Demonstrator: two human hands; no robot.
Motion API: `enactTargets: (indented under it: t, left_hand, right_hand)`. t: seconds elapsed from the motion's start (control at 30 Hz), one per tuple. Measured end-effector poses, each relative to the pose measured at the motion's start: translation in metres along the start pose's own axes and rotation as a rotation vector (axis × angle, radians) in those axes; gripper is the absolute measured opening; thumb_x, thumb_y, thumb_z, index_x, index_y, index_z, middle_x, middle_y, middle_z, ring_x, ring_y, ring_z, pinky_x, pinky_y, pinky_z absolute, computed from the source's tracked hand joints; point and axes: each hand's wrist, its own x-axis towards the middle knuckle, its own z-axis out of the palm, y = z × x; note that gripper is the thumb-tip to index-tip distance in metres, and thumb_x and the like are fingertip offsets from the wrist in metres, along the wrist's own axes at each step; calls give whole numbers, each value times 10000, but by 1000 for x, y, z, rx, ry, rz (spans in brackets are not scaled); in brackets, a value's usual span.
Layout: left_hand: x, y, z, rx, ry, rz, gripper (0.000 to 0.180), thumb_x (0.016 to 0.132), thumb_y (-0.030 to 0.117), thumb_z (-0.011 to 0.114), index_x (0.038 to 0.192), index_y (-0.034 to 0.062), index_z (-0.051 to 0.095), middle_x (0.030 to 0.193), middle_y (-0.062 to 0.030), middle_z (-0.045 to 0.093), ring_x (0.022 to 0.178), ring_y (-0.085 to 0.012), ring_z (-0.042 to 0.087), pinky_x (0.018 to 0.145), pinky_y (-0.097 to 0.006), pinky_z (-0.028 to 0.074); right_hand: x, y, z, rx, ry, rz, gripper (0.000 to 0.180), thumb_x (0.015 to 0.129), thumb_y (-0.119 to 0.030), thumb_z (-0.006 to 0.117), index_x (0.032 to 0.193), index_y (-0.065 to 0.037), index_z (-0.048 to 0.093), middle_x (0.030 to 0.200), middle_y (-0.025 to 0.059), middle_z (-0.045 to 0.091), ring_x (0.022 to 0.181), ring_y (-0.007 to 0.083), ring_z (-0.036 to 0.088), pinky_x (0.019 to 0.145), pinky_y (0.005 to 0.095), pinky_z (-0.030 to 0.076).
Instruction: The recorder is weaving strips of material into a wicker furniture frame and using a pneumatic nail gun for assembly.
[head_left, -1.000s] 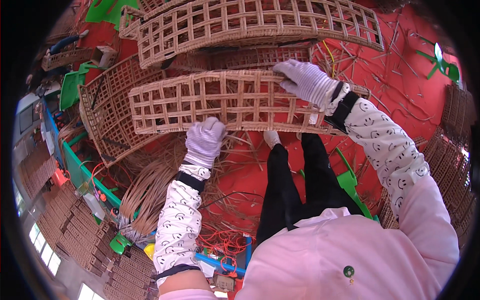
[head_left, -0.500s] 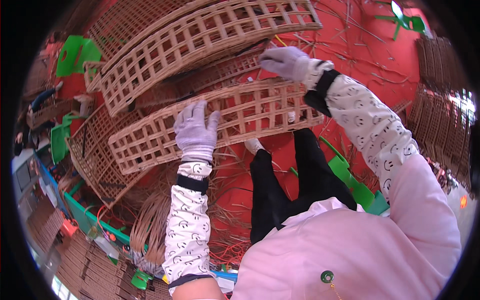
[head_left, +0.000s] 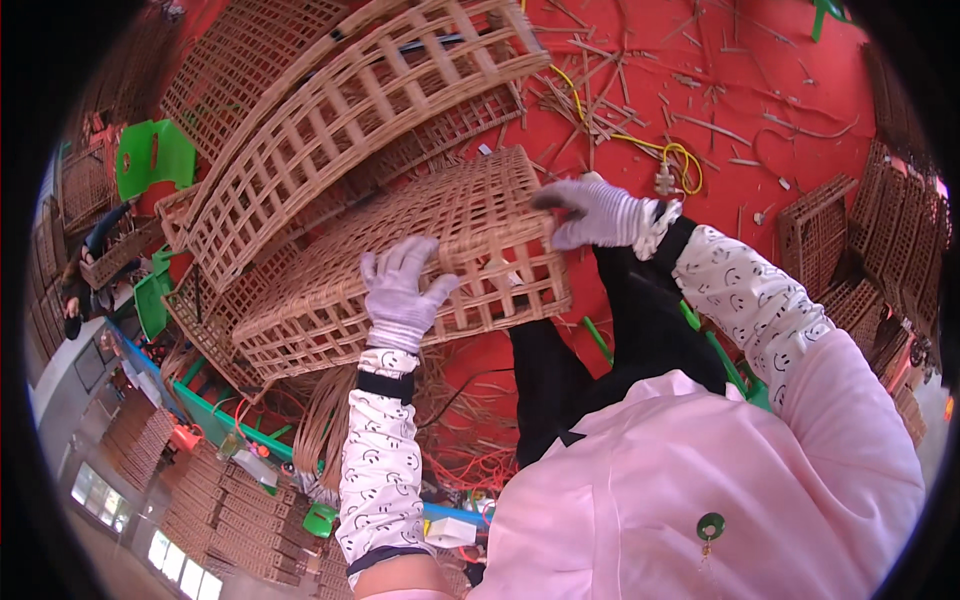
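Head view, looking steeply down: both gloved hands grip a woven rattan panel [head_left: 420, 265], a flat piece with a tightly woven middle and an open lattice border, held tilted above the person's black-trousered knees. Left hand [head_left: 400, 295] is clasped over the panel's near edge, fingers spread across the weave and thumb hooked toward the lattice. Right hand [head_left: 600, 213] is clenched on the panel's far right corner, fingers curled around the rim (the fingertips themselves are hidden behind the wicker). Just beyond the panel, touching or nearly so, a larger curved lattice frame [head_left: 360, 110] leans over a stack of similar wicker pieces. Loose rattan strips [head_left: 330, 440] lie bundled below the left forearm, beside a green plastic stool [head_left: 155, 160] farther left. A yellow cord [head_left: 640, 145] trails across the red floor [head_left: 780, 90], which is littered with cane offcuts. More woven panels [head_left: 830, 235] are stacked at the right.
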Motion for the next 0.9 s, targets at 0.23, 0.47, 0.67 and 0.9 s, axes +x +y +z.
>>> enactTargets:
  t: [0.23, 0.47, 0.67, 0.9]
  left_hand:
    - [24, 58, 21, -185, 6, -10, 127, 813, 140, 569, 917, 71, 592, 910, -88, 604, 871, -252, 569, 798, -357, 455]
    - [12, 102, 66, -78, 140, -123, 322, 740, 386, 628, 884, 99, 590, 923, -50, 586, 887, -224, 548, 930, -443, 303]
    - [14, 156, 59, 122, -210, -372, 554, 529, 502, 723, 865, 81, 595, 973, -64, 530, 1041, -218, 451, 979, -482, 211]
    - [-39, 160, 76, -70, -164, -523, 407, 534, 354, 739, 767, 58, 584, 939, -65, 535, 961, -266, 466, 920, -418, 298]
  right_hand:
    - [-2, 56, 12, -65, -67, 3, 670, 651, -250, 690, 1242, -101, 412, 1196, 155, 472, 1048, 320, 509, 871, 364, 435]
    - [10, 90, 52, 56, 10, -75, 726, 617, -233, 755, 1248, -136, 408, 1355, 138, 293, 1119, 335, 458, 911, 380, 413]
    - [24, 71, 29, -381, -282, -149, 762, 578, -341, 760, 1245, -199, 421, 1364, 92, 295, 1058, 319, 510, 868, 393, 444]
    - [61, 90, 66, -833, -383, -286, 627, 604, -275, 732, 1163, -216, 456, 1088, 45, 508, 964, 256, 551, 807, 379, 455]
